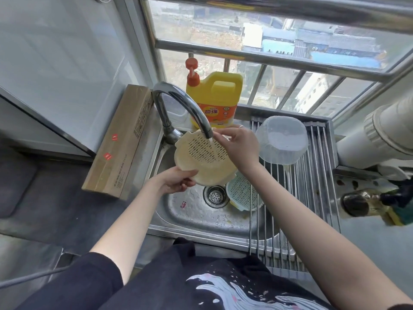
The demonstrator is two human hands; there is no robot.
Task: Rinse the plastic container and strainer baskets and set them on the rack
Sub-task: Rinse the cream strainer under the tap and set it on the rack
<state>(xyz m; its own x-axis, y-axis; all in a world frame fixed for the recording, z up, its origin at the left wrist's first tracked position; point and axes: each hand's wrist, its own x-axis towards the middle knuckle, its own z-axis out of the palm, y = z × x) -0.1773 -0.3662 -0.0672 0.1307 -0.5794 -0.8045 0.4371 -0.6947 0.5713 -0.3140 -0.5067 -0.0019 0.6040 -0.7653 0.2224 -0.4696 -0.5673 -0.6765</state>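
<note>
both my bare forearms reach forward. my left hand [176, 182] is turned palm up, its fingers curled in a grip. my right hand [240, 148] is raised higher, wrist bent, thumb and fingertips pinching.

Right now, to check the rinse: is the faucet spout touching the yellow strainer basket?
Cannot tell. In the head view the faucet spout overlaps the yellow strainer basket held by the left hand and right hand; no gap or contact shows.

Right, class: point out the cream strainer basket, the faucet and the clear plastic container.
cream strainer basket [202, 151], head view, perforated base
faucet [178, 98], head view, curved spout
clear plastic container [282, 142], head view, upturned bottom
</note>
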